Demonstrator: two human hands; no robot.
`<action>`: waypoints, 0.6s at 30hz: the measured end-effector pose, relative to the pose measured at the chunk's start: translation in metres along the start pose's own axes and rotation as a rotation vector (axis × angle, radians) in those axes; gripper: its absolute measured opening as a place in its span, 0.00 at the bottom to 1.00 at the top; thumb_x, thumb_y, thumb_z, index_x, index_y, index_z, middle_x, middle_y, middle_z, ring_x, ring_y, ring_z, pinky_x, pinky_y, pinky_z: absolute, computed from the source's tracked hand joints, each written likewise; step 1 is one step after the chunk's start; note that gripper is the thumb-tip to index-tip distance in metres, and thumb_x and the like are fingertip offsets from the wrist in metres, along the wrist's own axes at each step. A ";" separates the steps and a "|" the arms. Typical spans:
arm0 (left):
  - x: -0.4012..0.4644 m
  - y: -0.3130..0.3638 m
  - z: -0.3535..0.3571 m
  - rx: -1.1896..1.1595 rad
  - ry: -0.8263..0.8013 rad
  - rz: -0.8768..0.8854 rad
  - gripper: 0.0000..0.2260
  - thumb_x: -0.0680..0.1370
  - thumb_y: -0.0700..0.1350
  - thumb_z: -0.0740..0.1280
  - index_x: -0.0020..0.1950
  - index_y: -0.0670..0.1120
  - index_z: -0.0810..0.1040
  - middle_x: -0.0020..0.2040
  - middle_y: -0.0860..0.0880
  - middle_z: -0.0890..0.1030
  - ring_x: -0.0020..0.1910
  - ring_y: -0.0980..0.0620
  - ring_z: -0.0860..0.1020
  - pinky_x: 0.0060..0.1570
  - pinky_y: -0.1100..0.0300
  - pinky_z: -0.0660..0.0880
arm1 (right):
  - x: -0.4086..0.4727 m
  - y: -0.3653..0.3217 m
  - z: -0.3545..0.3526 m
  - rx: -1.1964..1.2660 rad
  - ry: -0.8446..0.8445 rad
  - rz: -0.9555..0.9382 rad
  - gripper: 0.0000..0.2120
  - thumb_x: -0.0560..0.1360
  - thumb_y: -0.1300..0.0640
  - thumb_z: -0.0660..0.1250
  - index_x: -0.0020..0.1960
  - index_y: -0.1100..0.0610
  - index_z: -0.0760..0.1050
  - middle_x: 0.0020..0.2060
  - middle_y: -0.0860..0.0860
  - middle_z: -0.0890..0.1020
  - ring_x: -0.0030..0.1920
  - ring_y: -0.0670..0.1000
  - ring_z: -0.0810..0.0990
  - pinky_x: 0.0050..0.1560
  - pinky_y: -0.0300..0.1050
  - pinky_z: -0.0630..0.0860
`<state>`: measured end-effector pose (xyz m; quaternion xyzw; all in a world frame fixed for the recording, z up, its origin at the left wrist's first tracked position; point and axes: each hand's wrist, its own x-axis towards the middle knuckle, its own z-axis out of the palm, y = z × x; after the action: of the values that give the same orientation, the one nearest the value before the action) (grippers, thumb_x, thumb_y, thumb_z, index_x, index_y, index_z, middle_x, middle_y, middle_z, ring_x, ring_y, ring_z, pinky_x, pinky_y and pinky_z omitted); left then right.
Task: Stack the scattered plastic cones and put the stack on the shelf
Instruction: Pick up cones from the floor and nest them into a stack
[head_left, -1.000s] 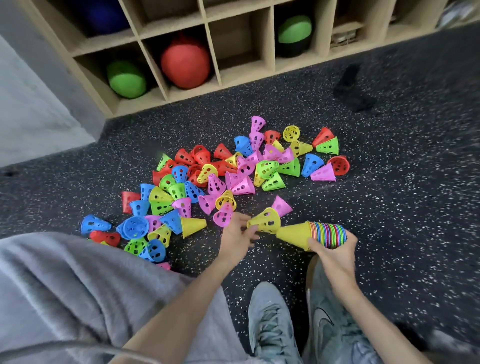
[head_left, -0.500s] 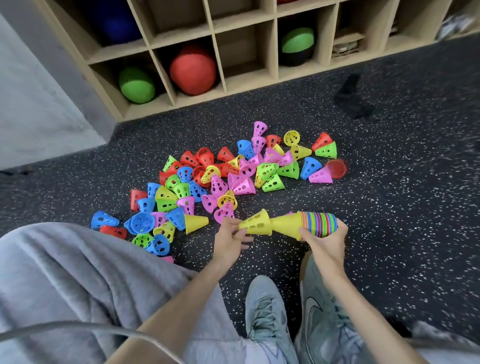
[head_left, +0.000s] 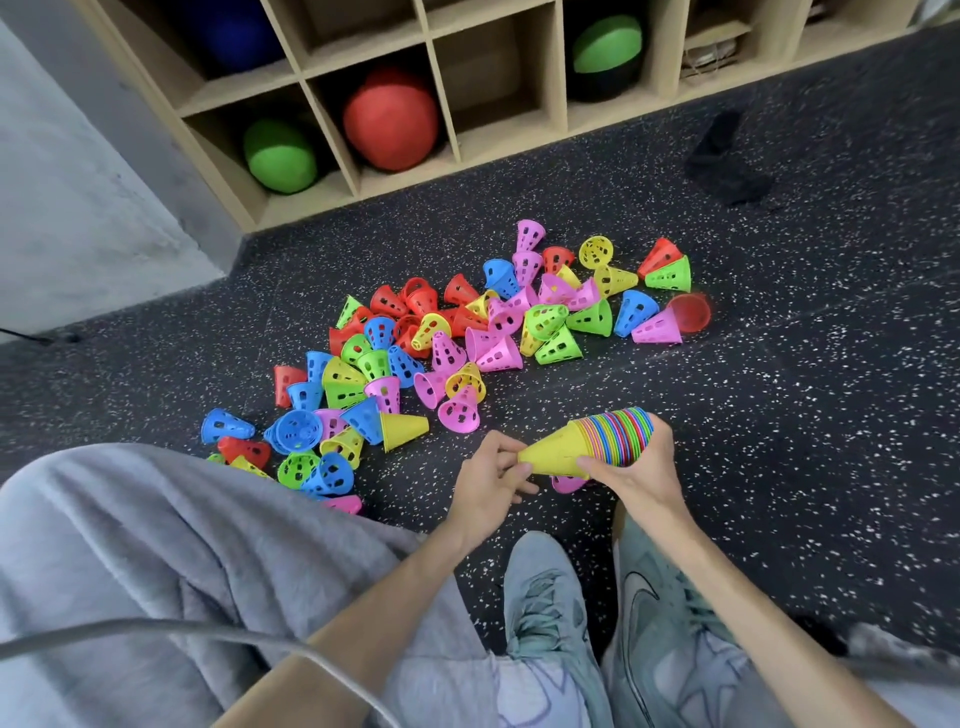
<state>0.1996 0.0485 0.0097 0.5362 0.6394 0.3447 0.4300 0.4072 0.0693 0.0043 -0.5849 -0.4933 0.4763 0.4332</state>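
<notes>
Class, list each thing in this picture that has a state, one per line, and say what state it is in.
Stack of cones: lying sideways, held in both hands, yellow cone outermost.
Right hand: grips the stack's wide end.
Left hand: pinches the stack's narrow tip.
Loose cones: scattered on the floor, most tipped over, unstacked.
Shelf: open cubbies, some holding balls.

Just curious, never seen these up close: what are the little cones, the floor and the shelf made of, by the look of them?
The cones look like thin moulded plastic: bright solid colours, punched holes, a slight sheen. The floor seems to be rubber matting, matte black with pale flecks. The shelf looks like light wood or wood-look board; which one I cannot tell.
</notes>
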 end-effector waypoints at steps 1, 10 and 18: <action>-0.001 -0.002 0.000 0.008 -0.006 0.000 0.05 0.83 0.37 0.66 0.56 0.46 0.72 0.48 0.51 0.85 0.41 0.52 0.86 0.36 0.60 0.80 | 0.000 0.001 0.000 -0.013 0.003 -0.005 0.40 0.65 0.58 0.83 0.68 0.55 0.62 0.57 0.50 0.70 0.57 0.48 0.73 0.58 0.39 0.69; 0.018 -0.016 -0.029 0.216 0.044 0.036 0.07 0.81 0.48 0.70 0.58 0.49 0.80 0.52 0.58 0.83 0.49 0.65 0.80 0.51 0.68 0.74 | -0.006 0.009 0.017 -0.034 0.137 -0.035 0.41 0.63 0.57 0.84 0.67 0.51 0.63 0.56 0.50 0.74 0.56 0.50 0.77 0.60 0.49 0.75; 0.061 -0.046 -0.115 0.809 0.373 -0.045 0.20 0.78 0.47 0.73 0.70 0.48 0.75 0.71 0.43 0.72 0.69 0.40 0.70 0.68 0.48 0.70 | -0.011 0.015 0.024 -0.046 0.115 0.007 0.41 0.64 0.56 0.83 0.68 0.50 0.62 0.54 0.46 0.73 0.55 0.48 0.77 0.61 0.50 0.74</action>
<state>0.0724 0.1020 0.0023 0.5759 0.8009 0.1483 0.0701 0.3850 0.0571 -0.0131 -0.6227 -0.4766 0.4319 0.4456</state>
